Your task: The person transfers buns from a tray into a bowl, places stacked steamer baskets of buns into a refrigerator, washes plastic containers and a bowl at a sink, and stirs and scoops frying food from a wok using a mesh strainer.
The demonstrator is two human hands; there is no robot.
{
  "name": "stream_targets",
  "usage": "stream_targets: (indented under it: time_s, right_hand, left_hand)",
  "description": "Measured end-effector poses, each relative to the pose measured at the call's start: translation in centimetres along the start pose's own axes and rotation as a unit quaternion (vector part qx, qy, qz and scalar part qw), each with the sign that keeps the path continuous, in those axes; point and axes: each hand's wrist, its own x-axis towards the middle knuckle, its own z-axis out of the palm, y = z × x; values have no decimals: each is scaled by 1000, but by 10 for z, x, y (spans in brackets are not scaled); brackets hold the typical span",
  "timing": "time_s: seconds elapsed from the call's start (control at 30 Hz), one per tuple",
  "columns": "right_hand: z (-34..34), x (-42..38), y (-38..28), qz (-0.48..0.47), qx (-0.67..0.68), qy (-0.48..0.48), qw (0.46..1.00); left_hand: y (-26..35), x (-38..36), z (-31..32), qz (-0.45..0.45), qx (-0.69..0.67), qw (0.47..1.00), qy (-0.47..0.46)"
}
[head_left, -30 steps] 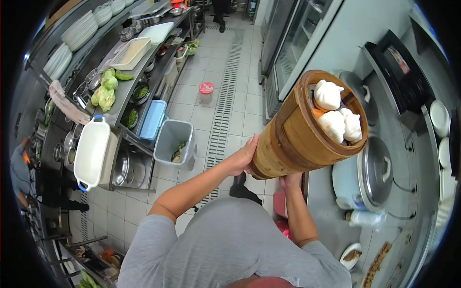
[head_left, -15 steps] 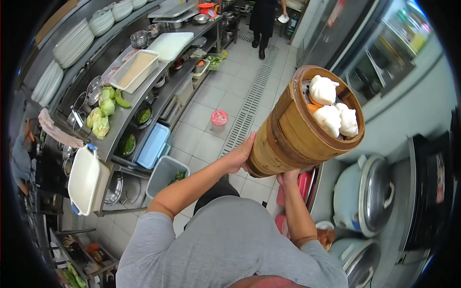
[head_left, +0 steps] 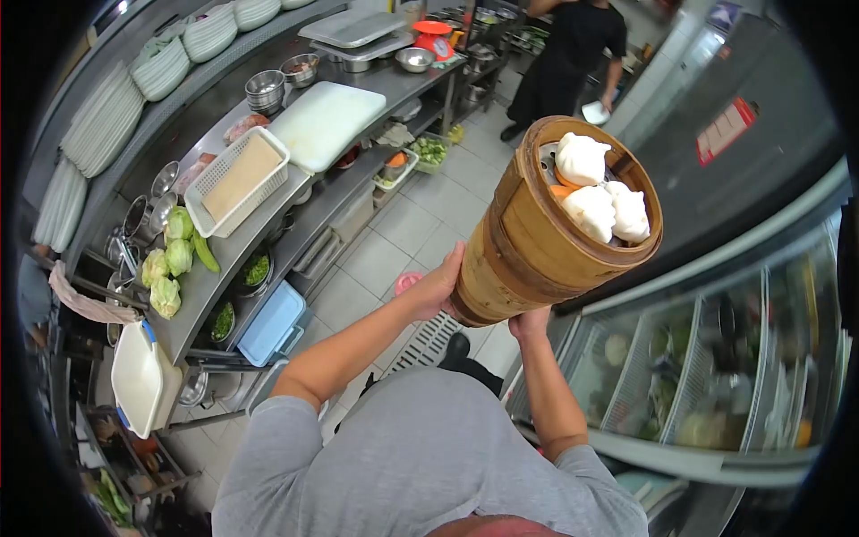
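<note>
A tall stack of bamboo steamers (head_left: 528,242) is held out in front of my body, tilted so its open top faces the camera. Several white buns (head_left: 592,213) sit in the top tier, with something orange beside them. My left hand (head_left: 440,285) grips the stack low on its left side. My right hand (head_left: 530,322) holds it from below near the base, its fingers mostly hidden behind the bamboo.
Left is a steel counter with a white cutting board (head_left: 329,123), a white basket (head_left: 240,179) and lettuce (head_left: 179,240). A glass-door fridge (head_left: 689,367) stands close on the right. A person in black (head_left: 573,63) stands ahead, holding a white dish (head_left: 595,113).
I have walked forward with the steamers still in both hands. The fridge is now beside me, the rice cookers have mostly left view, and the person in black appears nearer.
</note>
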Motion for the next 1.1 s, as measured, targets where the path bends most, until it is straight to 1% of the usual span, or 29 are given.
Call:
stream_targets:
  time_s: [0.07,0.1,0.2,0.27,0.37,0.43,0.47,0.5,0.57,0.6,0.63,0.7,0.73,0.77,0.87,0.9,1.0,1.03,1.1]
  right_hand:
    - [8,66,1,11,-15,-24,1000]
    - [6,99,6,4,-9,-55,998]
    - [26,202,1,57,-7,-110,992]
    - [49,262,-3,77,0,-141,987]
    - [90,342,3,99,3,-172,980]
    - [126,382,8,101,-7,-178,979]
    - [141,407,17,101,-7,-191,976]
    - [158,435,26,102,-7,-205,974]
    - [190,483,47,115,-2,-204,972]
    - [205,510,63,108,-11,-211,971]
    - [220,537,78,97,-19,-213,972]
    - [259,591,112,84,-20,-211,974]
    - [279,610,125,85,-15,-199,976]
    - [300,630,139,85,-9,-186,979]
    - [348,705,186,78,-43,-140,986]
    - [359,731,199,99,-48,-130,985]
    - [392,794,235,116,0,-104,988]
    - [410,808,240,110,-15,-101,989]
    - [427,839,255,120,-8,-95,988]
  left_hand:
    - [13,53,-29,3,-19,1000,13]
    - [21,75,-37,7,-28,999,26]
    - [80,124,-56,47,-28,994,95]
    - [114,151,-73,68,-36,990,117]
    - [157,193,-116,83,-40,980,178]
    - [185,213,-149,86,-41,981,169]
    - [200,224,-170,86,-39,982,164]
    - [207,245,-203,80,-48,982,163]
    - [232,272,-257,88,-59,984,142]
    - [243,286,-287,91,-64,985,132]
    - [262,295,-310,99,-64,982,145]
    - [289,322,-377,109,-65,983,130]
    - [307,329,-406,106,-69,985,119]
    - [331,334,-440,116,-71,987,85]
    - [371,372,-527,106,-97,985,93]
    - [381,391,-554,122,-91,979,135]
    - [426,411,-618,121,-84,983,108]
    - [441,419,-641,101,-64,989,88]
    - [458,435,-668,108,-83,987,87]
